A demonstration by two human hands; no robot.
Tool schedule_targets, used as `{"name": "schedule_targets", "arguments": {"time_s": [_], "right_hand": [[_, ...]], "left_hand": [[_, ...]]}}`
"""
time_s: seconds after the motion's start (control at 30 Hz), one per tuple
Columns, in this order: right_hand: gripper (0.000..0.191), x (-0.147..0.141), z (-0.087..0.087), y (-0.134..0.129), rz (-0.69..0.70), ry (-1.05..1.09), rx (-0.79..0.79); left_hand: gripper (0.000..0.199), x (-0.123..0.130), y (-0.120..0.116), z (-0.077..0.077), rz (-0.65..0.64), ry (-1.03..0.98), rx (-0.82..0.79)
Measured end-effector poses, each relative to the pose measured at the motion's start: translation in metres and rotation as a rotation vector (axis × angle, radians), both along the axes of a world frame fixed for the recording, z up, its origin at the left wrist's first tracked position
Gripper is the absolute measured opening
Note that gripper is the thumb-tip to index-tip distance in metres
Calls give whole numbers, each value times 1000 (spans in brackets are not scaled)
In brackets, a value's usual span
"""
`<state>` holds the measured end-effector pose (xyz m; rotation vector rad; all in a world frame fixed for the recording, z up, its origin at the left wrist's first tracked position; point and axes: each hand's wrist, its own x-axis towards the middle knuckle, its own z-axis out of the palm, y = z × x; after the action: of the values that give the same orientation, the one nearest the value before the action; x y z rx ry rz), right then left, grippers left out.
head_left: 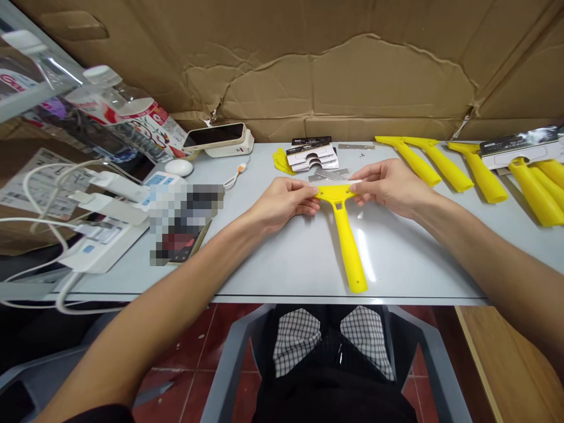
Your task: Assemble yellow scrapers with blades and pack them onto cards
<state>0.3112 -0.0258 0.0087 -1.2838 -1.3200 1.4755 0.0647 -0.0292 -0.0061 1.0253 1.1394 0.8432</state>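
Observation:
Between my two hands is a yellow scraper (348, 241), its wide head away from me and its handle pointing toward the table's front edge. My left hand (286, 202) pinches the left end of the head. At the right end, the thumb and fingers of my right hand (385, 188) are closed on it. A thin metal strip shows along the head's far edge. Just beyond it lie loose metal blades (332, 175), and behind these are white and black cardboard sleeves (312, 155) with a yellow piece (282, 160) beside them.
More yellow scrapers (449, 164) lie at the right, some under packaging cards (524, 147). On the left are a power strip (110, 235) with white cables, a partly blurred phone (189, 229), a mouse (178, 168) and plastic bottles (132, 117). Another phone (215, 136) rests at the back. Cardboard (308, 70) stands behind.

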Motion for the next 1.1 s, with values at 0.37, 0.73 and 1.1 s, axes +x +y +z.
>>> {"name": "schedule_targets", "arguments": {"time_s": [0.37,0.73,1.1], "right_hand": [[29,-1,-6,2,52,-71,1],[27,0,-3,0,74,-103,50],[21,3,4,1,135,-286,68]], "left_hand": [[19,1,-1,0,17,46,15],[20,0,-1,-1,-9,53,6],[18,1,-1,-2,5,99,19]]}}
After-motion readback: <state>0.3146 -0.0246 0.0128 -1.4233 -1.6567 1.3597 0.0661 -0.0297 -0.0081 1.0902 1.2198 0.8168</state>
